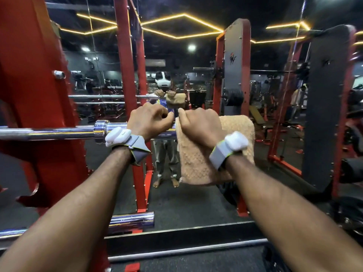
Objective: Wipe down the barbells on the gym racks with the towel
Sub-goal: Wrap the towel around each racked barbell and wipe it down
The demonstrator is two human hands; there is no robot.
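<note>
A chrome barbell [59,132] lies level on the red rack [33,95], its sleeve end pointing right. My left hand [149,120] grips the bare sleeve just right of the collar. A tan towel [196,163] is draped over the end of the sleeve and hangs down below it. My right hand [198,124] grips the towel around the bar, right beside my left hand. The bar's tip is hidden under the towel.
A wall mirror [176,75] straight ahead reflects me and the rack. A second chrome bar end [131,220] sticks out lower down. Red uprights [125,55] stand behind the bar, and a black and red rack [326,107] stands at the right. The floor is dark rubber.
</note>
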